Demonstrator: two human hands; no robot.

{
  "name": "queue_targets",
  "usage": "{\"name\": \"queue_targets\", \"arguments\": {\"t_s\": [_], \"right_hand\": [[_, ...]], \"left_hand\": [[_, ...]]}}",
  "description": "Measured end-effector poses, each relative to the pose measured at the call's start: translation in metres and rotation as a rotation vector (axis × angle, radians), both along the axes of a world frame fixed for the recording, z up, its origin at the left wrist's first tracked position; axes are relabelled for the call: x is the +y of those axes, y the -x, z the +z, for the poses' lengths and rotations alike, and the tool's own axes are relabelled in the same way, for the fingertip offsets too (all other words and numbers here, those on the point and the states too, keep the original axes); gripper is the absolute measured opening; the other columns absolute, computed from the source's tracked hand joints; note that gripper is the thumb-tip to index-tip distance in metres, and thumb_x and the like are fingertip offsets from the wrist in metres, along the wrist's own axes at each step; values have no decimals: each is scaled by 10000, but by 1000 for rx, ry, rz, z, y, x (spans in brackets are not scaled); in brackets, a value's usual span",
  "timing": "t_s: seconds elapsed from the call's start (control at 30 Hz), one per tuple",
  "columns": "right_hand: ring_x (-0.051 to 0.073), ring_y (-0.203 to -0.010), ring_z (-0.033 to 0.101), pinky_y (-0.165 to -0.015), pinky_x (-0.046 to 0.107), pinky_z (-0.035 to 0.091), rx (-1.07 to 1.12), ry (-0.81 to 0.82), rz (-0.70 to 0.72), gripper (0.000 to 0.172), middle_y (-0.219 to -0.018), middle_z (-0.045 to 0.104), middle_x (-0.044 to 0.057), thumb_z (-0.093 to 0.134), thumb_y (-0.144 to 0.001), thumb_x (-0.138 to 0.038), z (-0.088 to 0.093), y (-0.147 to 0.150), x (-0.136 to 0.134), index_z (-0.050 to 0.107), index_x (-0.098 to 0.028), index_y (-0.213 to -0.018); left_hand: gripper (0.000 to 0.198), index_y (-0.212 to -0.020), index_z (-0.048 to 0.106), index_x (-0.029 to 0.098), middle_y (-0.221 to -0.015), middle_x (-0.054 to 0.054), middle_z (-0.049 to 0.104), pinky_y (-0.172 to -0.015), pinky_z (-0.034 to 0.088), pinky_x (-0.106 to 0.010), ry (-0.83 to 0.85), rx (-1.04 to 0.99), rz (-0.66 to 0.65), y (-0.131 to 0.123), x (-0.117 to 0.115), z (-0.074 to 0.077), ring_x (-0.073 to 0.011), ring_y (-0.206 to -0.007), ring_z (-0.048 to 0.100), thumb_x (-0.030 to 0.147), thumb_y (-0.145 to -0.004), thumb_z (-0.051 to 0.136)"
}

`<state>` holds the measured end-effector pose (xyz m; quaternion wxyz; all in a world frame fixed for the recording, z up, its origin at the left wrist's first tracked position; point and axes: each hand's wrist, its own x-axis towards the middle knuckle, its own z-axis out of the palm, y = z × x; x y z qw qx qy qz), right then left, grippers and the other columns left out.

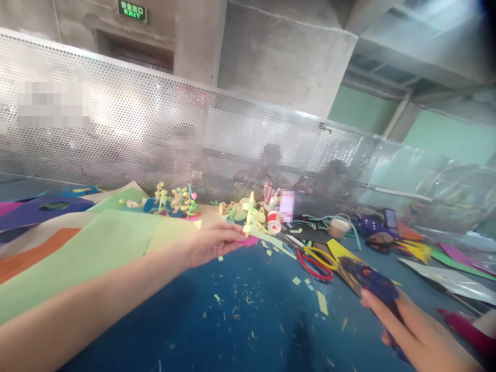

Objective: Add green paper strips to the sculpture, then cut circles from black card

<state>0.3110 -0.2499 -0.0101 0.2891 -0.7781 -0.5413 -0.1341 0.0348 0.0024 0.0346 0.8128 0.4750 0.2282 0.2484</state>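
Note:
My left hand [211,242] reaches over the table, its fingers pinched on the edge of a small pink base [248,241]. A pale yellow figure [252,217] of small cut pieces stands upright on that base. At lower right my right hand [416,323] is wrapped around the handle of a dark blue glue gun [374,283], smeared by motion, its front pointing up and left. Between the hands lie scissors with red handles [315,269] and scissors with yellow handles [321,257]. Close to the figure is a red and white roll [274,222].
More small figures [176,200] stand at the back left beside large green sheets [89,248]. Pale scraps [322,303] litter the blue tabletop [217,330]. A perforated metal screen [232,139] borders the back, with people blurred behind it. A tape roll [339,227] and coloured sheets lie right.

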Motion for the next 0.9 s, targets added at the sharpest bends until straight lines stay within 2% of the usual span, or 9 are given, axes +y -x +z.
{"name": "queue_targets", "arguments": {"t_s": [0.1,0.2,0.3,0.37,0.4,0.47,0.53,0.7,0.9], "right_hand": [[284,-691,639,-629,390,516,-102,132,-55,377,-829,669,141,446,-784,-466,-39,-33,-4,671,-204,-936],[336,-727,621,-652,477,491,-278,320,-130,338,-831,659,169,473,-748,-428,-55,-39,0,687,-193,-860],[364,-801,610,-691,518,482,-309,255,-250,368,-904,655,167,508,-717,-489,-28,-15,16,674,-177,-819],[341,-994,575,-855,506,446,-255,97,-92,416,-1063,637,134,486,-759,-506,6,17,36,642,-187,-977],[304,-1011,580,-876,469,451,-164,32,-28,395,-1080,638,103,465,-794,-506,24,36,48,625,-212,-1004],[235,-971,611,-825,379,495,61,19,162,354,-1100,639,58,454,-835,-490,53,71,74,595,-257,-1062],[199,-952,619,-813,333,503,201,29,327,325,-1104,641,39,491,-837,-447,71,98,97,586,-263,-1088],[162,-770,649,-713,292,517,372,50,459,132,-864,689,25,566,-804,-312,80,120,121,642,-217,-854],[174,-788,658,-744,314,514,437,148,523,129,-852,698,32,583,-797,-290,83,119,123,664,-201,-842]], "left_hand": [[195,-802,634,101,-893,-91,715,-785,528,-147,10,-1,-1,1,-2,2,-163,-880,682,26,-647,726],[196,-800,633,97,-930,-113,707,-795,524,-161,17,20,20,1,-5,5,-175,-899,676,19,-644,723],[197,-794,640,97,-941,-117,704,-786,522,-165,16,33,14,1,-8,9,-169,-882,678,17,-635,725],[203,-790,649,104,-909,-94,711,-776,518,-161,12,36,-11,1,-11,10,-152,-855,682,21,-625,734],[207,-784,654,111,-880,-77,714,-772,516,-159,9,36,-25,1,-12,10,-142,-839,683,25,-618,742],[216,-772,661,126,-830,-44,717,-770,511,-157,1,25,-57,2,-13,9,-125,-817,683,35,-602,758],[228,-789,668,133,-823,-30,717,-786,503,-161,-18,8,-95,3,-14,7,-121,-832,679,49,-600,765],[214,-829,675,133,-870,-38,719,-864,475,-188,-70,-7,-178,5,-14,5,-125,-873,673,78,-638,751],[190,-845,680,120,-873,-56,726,-854,481,-184,-105,5,-223,5,-13,5,-131,-859,679,82,-666,729]]}}
